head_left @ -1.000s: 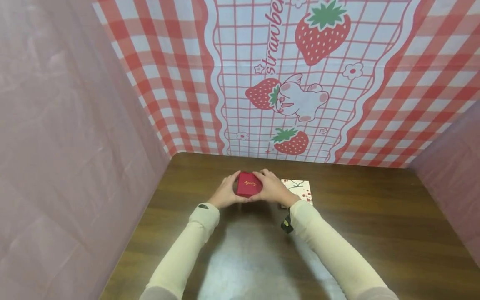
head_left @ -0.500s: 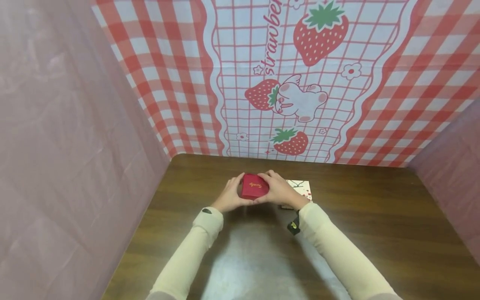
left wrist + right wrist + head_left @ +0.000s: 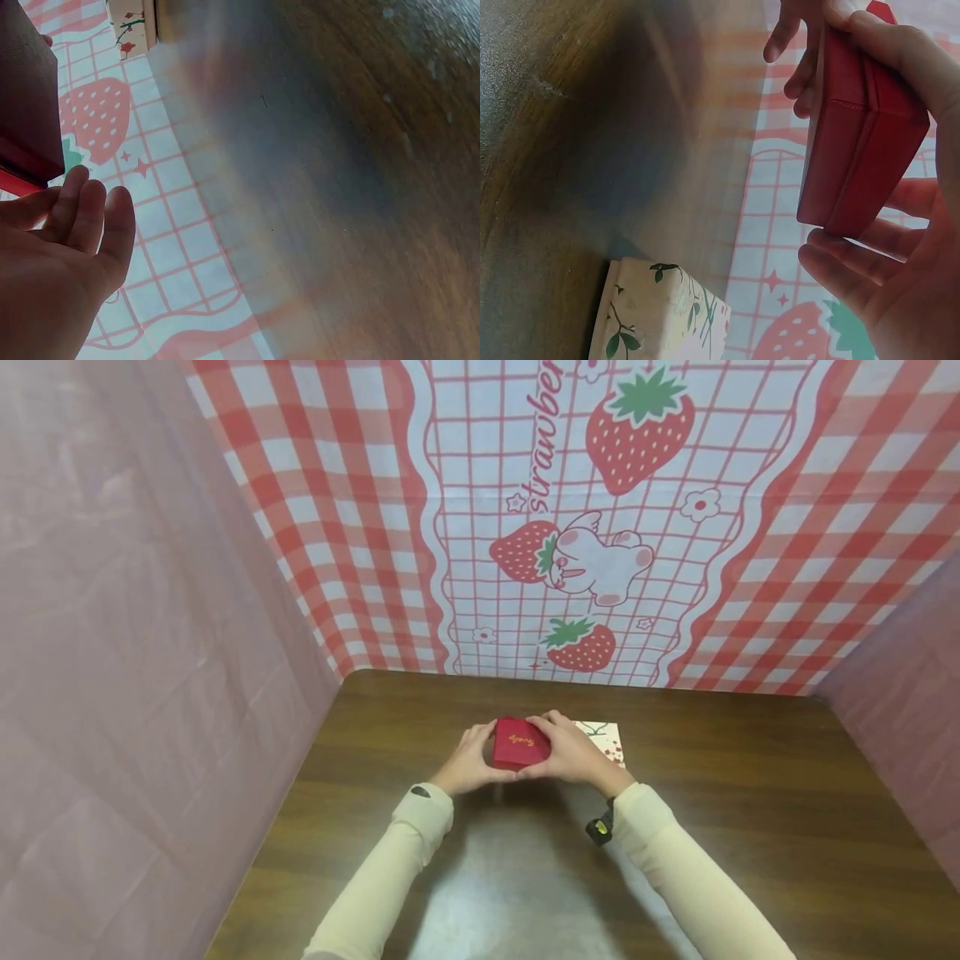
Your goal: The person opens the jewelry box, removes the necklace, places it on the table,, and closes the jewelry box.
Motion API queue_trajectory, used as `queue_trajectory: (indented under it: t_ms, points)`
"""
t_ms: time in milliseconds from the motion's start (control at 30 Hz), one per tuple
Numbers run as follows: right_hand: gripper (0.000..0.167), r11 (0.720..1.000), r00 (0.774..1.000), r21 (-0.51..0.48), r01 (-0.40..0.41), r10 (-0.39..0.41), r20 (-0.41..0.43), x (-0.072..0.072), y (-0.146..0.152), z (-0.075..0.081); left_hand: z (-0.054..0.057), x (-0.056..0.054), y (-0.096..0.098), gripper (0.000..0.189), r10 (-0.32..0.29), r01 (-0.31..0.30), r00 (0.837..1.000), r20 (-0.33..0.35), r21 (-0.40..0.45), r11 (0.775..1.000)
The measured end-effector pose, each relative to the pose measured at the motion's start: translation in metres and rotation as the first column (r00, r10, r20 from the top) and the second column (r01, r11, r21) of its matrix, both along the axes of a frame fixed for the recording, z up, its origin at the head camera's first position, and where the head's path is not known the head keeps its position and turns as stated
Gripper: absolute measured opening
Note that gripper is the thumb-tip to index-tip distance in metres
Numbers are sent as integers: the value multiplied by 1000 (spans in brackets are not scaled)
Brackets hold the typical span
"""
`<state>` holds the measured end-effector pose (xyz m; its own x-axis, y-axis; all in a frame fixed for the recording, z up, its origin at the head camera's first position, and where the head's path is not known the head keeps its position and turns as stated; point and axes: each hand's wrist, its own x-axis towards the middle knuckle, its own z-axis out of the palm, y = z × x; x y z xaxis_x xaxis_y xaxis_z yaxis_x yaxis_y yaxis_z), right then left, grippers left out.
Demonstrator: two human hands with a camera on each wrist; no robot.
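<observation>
A red gift box with gold lettering on its lid is between both hands, raised above the table. My right hand grips its right side, thumb along the near side and fingers at the far side. My left hand holds the left side between thumb and index finger. In the right wrist view the box appears closed, with a seam along its side, and the left hand's other fingers hang loose below. Only part of the box shows in the left wrist view.
A cream box with a red-flower and branch pattern stands on the brown wooden table, partly behind the right hand. A strawberry-print checked cloth hangs at the back. Pink cloth covers the left side.
Both hands have carried the red box a little to the right and slightly nearer the person. The right hand now covers more of the cream box.
</observation>
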<state>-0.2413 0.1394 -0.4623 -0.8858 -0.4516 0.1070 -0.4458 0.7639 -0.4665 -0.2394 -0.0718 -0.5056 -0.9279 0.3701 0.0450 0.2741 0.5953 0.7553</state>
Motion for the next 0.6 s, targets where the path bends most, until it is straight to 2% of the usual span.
queue_trajectory:
  t_ms: [267,600]
  points:
    - [95,1000,1000,-24,2,-2,-28,5,3,1,4,4,0,99,-7,7,1000,30,-10,1000]
    - [94,1000,999,-27,-15,14,-42,9,7,-1,4,6,2,98,-4,4,999,38,10,1000]
